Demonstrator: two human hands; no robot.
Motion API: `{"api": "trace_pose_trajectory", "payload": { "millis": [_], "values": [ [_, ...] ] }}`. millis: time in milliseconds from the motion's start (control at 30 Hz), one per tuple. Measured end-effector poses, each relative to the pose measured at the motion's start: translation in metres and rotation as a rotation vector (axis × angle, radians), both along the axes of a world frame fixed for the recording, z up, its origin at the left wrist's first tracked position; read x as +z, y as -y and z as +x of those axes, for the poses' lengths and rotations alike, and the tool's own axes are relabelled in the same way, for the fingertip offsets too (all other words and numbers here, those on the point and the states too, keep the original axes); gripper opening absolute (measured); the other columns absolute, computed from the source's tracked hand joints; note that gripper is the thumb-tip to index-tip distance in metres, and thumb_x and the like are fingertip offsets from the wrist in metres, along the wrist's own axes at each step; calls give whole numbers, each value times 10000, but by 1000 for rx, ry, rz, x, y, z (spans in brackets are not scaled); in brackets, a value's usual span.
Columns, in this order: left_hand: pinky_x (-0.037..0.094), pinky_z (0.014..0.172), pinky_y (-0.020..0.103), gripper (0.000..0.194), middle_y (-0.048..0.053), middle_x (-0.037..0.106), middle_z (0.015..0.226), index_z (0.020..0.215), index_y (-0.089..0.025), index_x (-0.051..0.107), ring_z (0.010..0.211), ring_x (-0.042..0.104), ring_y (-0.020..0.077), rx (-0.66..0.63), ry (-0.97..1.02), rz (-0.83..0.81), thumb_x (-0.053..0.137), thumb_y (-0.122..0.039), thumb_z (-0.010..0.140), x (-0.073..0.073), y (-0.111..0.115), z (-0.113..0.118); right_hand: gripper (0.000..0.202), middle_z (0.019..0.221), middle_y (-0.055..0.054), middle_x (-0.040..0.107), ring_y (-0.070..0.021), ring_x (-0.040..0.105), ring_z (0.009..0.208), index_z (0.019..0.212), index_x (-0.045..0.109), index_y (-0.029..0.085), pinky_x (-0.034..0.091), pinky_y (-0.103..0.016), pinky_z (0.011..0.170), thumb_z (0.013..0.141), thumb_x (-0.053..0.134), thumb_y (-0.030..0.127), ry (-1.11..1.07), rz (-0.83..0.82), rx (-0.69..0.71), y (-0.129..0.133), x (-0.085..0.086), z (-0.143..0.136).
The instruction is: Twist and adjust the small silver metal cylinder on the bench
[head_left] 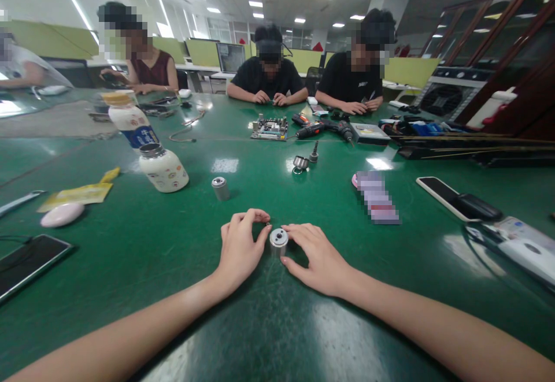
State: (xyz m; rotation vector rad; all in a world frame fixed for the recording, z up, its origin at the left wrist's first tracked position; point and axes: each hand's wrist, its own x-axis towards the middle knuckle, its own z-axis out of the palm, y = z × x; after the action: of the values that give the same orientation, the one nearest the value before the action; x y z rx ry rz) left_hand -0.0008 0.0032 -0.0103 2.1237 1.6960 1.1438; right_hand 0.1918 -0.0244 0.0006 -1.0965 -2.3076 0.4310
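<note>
A short silver metal cylinder [278,249] stands upright on the green table in front of me, with a centre hole and smaller holes in its top. My right hand [319,259] holds it from the right, fingertips behind and thumb in front. Just left of it, my left hand [243,244] pinches a tiny piece [267,224] between thumb and index finger, too small to make out. Farther off to the left stands a second, similar metal cylinder [221,189].
Left are a white bottle without a lid [163,168], a yellow packet [82,195], a pink oval item [63,215] and a phone [32,263]. Ahead lie small metal parts [300,163], a circuit board [269,128] and power drills [323,128]. Another phone [446,197] lies right. Several people sit opposite.
</note>
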Motion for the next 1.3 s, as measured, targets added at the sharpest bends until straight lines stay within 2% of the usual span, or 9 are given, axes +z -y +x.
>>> {"api": "trace_pose_trajectory", "payload": {
  "millis": [167, 267, 433, 533, 1000, 1300],
  "values": [
    [419, 799, 387, 62, 4, 715, 860, 861, -242, 628, 882, 611, 222, -33, 89, 33, 661, -234, 810, 5, 1, 2, 413, 1271, -100, 584, -233, 504, 1188, 1238, 532, 203, 389, -440, 1012, 836, 609, 259, -1, 0, -3, 0, 0, 0],
    [433, 818, 392, 50, 15, 706, 855, 821, -227, 617, 882, 608, 211, -38, 177, 144, 653, -261, 827, 10, 5, 3, 411, 1273, -103, 582, -236, 506, 1189, 1237, 532, 210, 393, -443, 1006, 836, 608, 259, 3, 0, -2, 0, 0, 0],
    [468, 808, 369, 76, 23, 706, 860, 807, -225, 594, 893, 590, 191, -231, 236, 331, 604, -163, 849, 16, 14, 6, 381, 1251, -103, 594, -238, 517, 1179, 1207, 546, 216, 402, -441, 991, 832, 609, 248, -4, 9, 8, 0, 1, 0],
    [473, 808, 364, 107, 14, 707, 855, 823, -231, 593, 890, 581, 187, -279, 222, 370, 619, -127, 828, 17, 16, 6, 357, 1246, -97, 598, -231, 515, 1183, 1188, 550, 221, 399, -439, 996, 836, 608, 246, -6, 4, 9, 0, 1, 0],
    [489, 756, 346, 98, 16, 678, 775, 812, -224, 582, 828, 591, 185, -316, 164, 378, 618, -135, 793, 18, 19, 8, 353, 1263, -93, 589, -228, 502, 1201, 1192, 546, 221, 394, -445, 1011, 846, 606, 263, -2, 6, 20, -1, -2, 2],
    [489, 768, 345, 119, 16, 676, 809, 862, -228, 576, 849, 585, 181, -302, 178, 392, 621, -129, 813, 17, 20, 8, 352, 1264, -96, 589, -229, 496, 1209, 1190, 543, 213, 390, -451, 1013, 846, 602, 257, 1, -3, 22, -1, -1, 1]
  ]
}}
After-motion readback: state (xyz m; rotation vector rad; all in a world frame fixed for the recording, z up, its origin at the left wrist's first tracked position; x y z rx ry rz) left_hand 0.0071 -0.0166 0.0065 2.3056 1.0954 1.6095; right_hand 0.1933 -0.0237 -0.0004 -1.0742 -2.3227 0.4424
